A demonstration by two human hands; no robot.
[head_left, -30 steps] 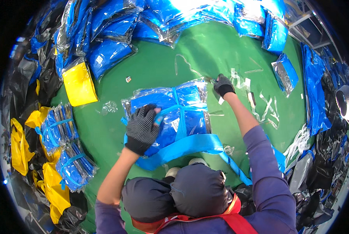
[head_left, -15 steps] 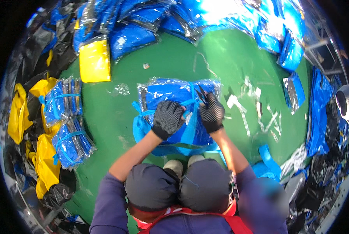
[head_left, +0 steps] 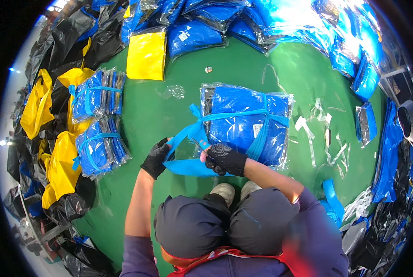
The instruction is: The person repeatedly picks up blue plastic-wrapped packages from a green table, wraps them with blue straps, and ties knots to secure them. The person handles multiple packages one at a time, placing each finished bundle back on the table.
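Observation:
A stack of blue items in clear plastic bags (head_left: 232, 99) lies in front of me, bound crosswise with a light blue fabric strap (head_left: 259, 141). My left hand (head_left: 155, 159), in a dark knitted glove, pinches the loose part of this strap left of the stack and pulls it taut. At the stack's near left corner, my gloved right hand (head_left: 227, 159) is closed round a pair of scissors (head_left: 199, 145). Their dark blades touch or cross the strap; most of the handle is hidden in my palm.
Two smaller strapped bundles (head_left: 95, 147) lie at the left beside yellow and black sheeting (head_left: 61, 166). A yellow package (head_left: 146, 54) and bagged blue packages (head_left: 195, 39) lie along the far side. White strip scraps (head_left: 308, 134) and a light blue strap roll (head_left: 333, 207) are at right.
My left hand has moved left off the stack, drawing out the strap. My right hand has come down to the near left corner with the scissors, whose blades stood apart before. The view has shifted.

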